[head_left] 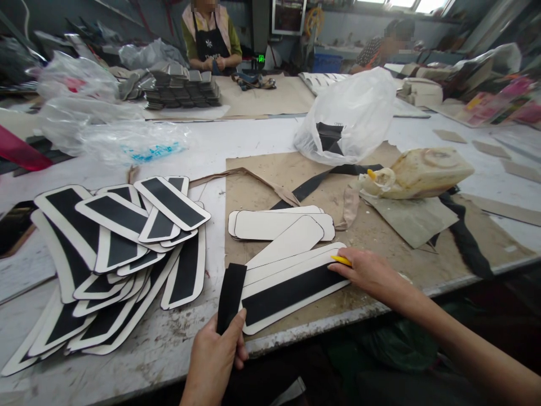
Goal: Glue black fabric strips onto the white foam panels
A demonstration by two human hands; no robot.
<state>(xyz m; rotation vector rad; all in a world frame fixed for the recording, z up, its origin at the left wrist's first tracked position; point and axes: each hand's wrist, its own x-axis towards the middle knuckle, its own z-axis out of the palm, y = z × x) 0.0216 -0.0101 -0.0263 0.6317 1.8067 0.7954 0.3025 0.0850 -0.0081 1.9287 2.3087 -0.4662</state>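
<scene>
Along the near edge of the counter [249, 135], pinching black strip material [231, 293] between thumb and fingers of the left grip [217, 345], just beside the left end of a white panel [291, 308]; being unable to tell one layer from several. Pinching a slim yellow tool [341, 260] in the right grip [364, 272], hiding part of it from view, and resting fingertips at the right end of the black strip [291, 290] running lengthwise on that panel. Working partly over a brown sheet [253, 180], with bare white panels [276, 225] overlapping just beyond. Having on the left a loose heap of black-striped panels [120, 248]. Facing, farther back, a whitish bottle [431, 169] lying on its side and a plastic bag [359, 113] holding dark pieces [329, 137]. Looking across toward a person in an apron [211, 42].
</scene>
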